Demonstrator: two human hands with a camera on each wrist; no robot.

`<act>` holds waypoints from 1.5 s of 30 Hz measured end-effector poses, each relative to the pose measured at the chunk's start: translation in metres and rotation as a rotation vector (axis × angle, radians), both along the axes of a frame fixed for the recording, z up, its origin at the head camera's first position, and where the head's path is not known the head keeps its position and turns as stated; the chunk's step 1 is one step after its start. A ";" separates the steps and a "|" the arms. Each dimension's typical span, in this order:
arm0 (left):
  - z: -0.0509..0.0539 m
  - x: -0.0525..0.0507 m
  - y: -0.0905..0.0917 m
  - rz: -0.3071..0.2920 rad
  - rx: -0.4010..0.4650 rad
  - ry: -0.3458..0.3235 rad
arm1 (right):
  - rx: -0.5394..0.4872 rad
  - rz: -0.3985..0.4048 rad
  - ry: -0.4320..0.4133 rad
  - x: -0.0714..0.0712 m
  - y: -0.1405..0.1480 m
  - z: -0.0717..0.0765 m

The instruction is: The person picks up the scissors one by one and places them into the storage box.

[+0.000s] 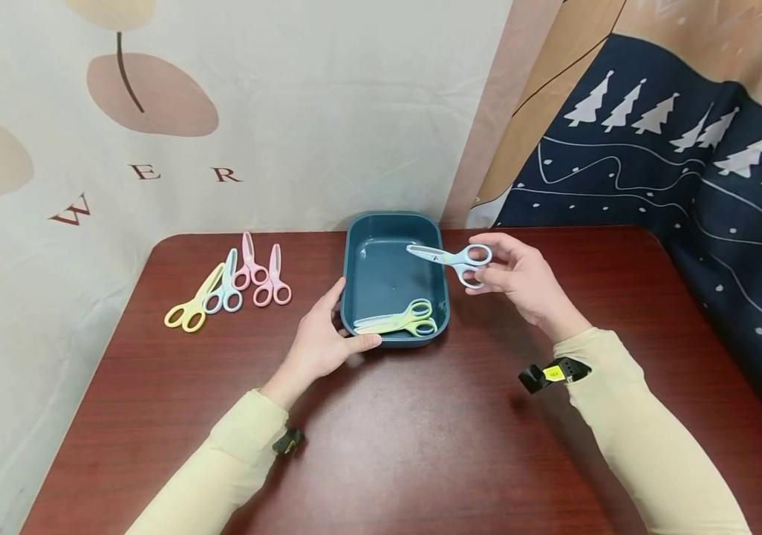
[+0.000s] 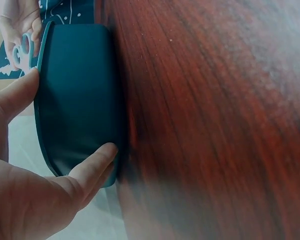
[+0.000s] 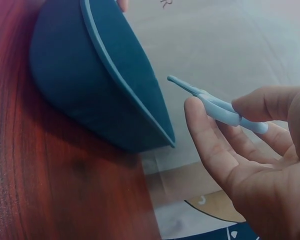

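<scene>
A dark teal plastic bin [image 1: 394, 288] stands near the table's back edge. My left hand [image 1: 319, 334] holds its front left corner, the thumb at the front rim and the fingers along the left outer wall. In my right hand [image 1: 518, 276], light blue scissors [image 1: 451, 258] are pinched by the handle loops, blades pointing left over the bin's right rim. The right wrist view shows these scissors [image 3: 220, 110] between thumb and fingers, above the rim. Green scissors [image 1: 397, 321] lie at the bin's near end; whether another pair lies beneath I cannot tell.
Left of the bin, yellow scissors [image 1: 195, 301], blue scissors [image 1: 225, 286] and two pink pairs, one pink pair [image 1: 274, 279] nearest the bin, lie on the reddish-brown table [image 1: 381, 446]. Patterned cloth [image 1: 327, 111] hangs behind the table's back edge.
</scene>
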State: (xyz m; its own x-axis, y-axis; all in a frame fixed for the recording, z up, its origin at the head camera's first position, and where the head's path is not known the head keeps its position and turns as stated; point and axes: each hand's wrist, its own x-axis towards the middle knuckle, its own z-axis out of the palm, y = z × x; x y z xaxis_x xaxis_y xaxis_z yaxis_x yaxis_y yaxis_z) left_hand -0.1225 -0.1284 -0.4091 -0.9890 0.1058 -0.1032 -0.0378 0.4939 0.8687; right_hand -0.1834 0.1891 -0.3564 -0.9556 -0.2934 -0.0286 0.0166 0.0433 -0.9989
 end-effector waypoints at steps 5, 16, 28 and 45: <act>0.001 0.000 0.000 -0.003 -0.010 0.000 | 0.005 0.015 -0.005 -0.001 -0.003 0.004; -0.001 0.000 0.000 0.007 -0.001 -0.001 | -0.010 0.057 -0.009 0.000 -0.010 0.008; -0.001 0.000 0.000 0.007 -0.013 0.002 | 0.048 0.095 -0.025 0.000 -0.019 0.010; -0.001 0.000 0.001 -0.001 -0.027 0.010 | 0.107 0.158 -0.060 -0.003 -0.032 0.014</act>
